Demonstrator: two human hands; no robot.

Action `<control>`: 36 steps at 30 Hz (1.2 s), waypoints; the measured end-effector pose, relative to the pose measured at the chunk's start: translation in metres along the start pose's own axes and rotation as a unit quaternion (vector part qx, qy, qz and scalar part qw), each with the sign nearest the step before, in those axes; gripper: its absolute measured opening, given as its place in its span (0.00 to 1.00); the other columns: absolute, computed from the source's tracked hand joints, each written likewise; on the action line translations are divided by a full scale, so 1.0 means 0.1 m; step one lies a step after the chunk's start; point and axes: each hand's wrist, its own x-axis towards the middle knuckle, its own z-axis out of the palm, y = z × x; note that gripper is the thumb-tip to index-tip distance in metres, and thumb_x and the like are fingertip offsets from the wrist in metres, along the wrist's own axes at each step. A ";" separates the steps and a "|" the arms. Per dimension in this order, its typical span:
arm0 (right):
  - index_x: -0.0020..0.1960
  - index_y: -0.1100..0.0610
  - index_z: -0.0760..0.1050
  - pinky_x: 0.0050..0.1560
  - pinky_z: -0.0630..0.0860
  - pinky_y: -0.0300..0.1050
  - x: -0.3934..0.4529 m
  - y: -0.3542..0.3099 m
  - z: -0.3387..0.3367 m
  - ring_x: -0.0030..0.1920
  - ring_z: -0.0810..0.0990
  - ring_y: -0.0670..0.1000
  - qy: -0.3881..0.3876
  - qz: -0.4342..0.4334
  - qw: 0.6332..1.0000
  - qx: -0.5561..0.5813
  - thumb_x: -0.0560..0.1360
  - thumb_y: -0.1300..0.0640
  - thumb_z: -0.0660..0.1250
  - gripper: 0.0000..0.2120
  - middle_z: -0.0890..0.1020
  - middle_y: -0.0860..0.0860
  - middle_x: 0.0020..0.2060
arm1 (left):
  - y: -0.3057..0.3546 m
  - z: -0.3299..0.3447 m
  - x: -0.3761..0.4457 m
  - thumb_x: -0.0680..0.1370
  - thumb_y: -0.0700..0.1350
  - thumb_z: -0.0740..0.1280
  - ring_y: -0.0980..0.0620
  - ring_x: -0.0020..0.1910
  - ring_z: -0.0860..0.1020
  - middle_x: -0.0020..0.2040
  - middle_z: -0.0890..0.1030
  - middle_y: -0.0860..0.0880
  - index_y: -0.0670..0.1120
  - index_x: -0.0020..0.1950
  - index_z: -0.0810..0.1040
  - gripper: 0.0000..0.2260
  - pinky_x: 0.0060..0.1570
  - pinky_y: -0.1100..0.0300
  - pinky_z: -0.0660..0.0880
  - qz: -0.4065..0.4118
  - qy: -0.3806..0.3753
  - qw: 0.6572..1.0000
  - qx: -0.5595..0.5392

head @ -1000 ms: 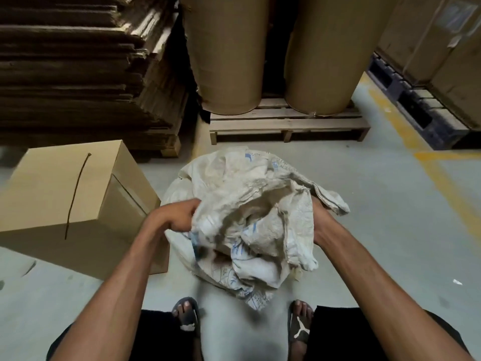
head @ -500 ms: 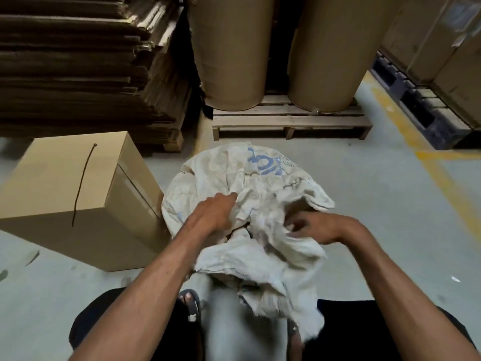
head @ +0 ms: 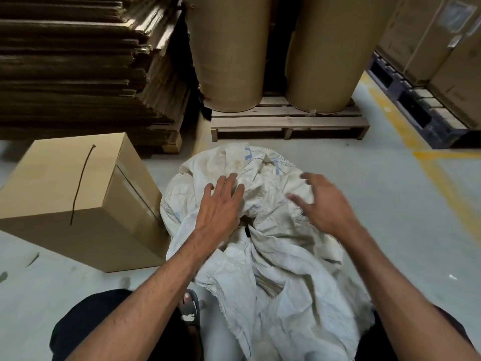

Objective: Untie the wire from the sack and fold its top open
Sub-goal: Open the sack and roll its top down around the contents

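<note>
A dirty white woven sack (head: 260, 175) with faint blue print stands on the floor in front of me. Its loose top cloth hangs toward my legs, and a dark gap shows at the middle. My left hand (head: 221, 207) lies flat on the sack's left side, fingers spread. Hovering just above the sack's right side is my right hand (head: 322, 201), fingers apart and blurred, holding nothing. A dark brown wire (head: 82, 178) lies stretched out on top of the cardboard box (head: 52, 188) to the left, apart from the sack.
Close behind the sack stands a wooden pallet (head: 286, 123) carrying two big brown paper rolls (head: 226, 48). Flattened cardboard (head: 78, 69) is stacked at the back left. A dark pallet (head: 406, 100) with boxes and yellow floor lines (head: 453, 188) are on the right. My sandalled foot (head: 190, 308) is beside the sack.
Both hands have let go of the bunched cloth and moved up onto the sack with fingers spread. The loose top has dropped toward my legs.
</note>
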 end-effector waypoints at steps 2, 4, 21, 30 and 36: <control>0.82 0.54 0.55 0.69 0.71 0.62 0.03 -0.27 0.34 0.72 0.71 0.61 -0.038 -0.043 0.994 -0.096 0.77 0.34 0.66 0.42 0.68 0.57 0.76 | -0.02 0.00 0.01 0.74 0.42 0.67 0.43 0.70 0.71 0.71 0.75 0.45 0.46 0.72 0.73 0.25 0.64 0.47 0.67 0.014 0.004 1.000 0.004; 0.83 0.54 0.44 0.63 0.74 0.63 0.04 -0.39 0.56 0.68 0.73 0.65 -0.064 -0.033 0.987 -0.146 0.78 0.42 0.70 0.46 0.65 0.60 0.76 | -0.05 0.00 0.01 0.74 0.44 0.67 0.42 0.65 0.74 0.63 0.81 0.45 0.45 0.68 0.77 0.22 0.62 0.46 0.67 0.020 0.018 1.000 0.011; 0.64 0.56 0.73 0.45 0.78 0.53 0.06 -0.60 0.54 0.47 0.80 0.56 0.035 -0.239 0.969 0.048 0.76 0.57 0.73 0.18 0.82 0.53 0.51 | -0.17 -0.10 0.15 0.82 0.57 0.60 0.45 0.78 0.64 0.70 0.77 0.50 0.53 0.73 0.73 0.20 0.78 0.36 0.48 0.044 0.014 0.999 -0.005; 0.42 0.53 0.69 0.37 0.74 0.51 0.04 -0.64 0.68 0.37 0.76 0.57 0.049 -0.013 0.996 0.075 0.84 0.55 0.58 0.12 0.77 0.51 0.35 | -0.23 -0.07 0.16 0.80 0.44 0.60 0.45 0.34 0.76 0.33 0.76 0.51 0.46 0.43 0.74 0.07 0.67 0.46 0.71 0.065 0.009 0.987 -0.144; 0.33 0.54 0.68 0.39 0.67 0.50 0.15 -0.60 0.62 0.34 0.71 0.51 -0.057 0.031 0.960 0.271 0.84 0.59 0.60 0.19 0.72 0.48 0.28 | -0.37 -0.13 0.20 0.83 0.62 0.61 0.52 0.39 0.78 0.38 0.81 0.52 0.54 0.47 0.75 0.14 0.41 0.52 0.72 0.031 -0.092 0.931 -0.352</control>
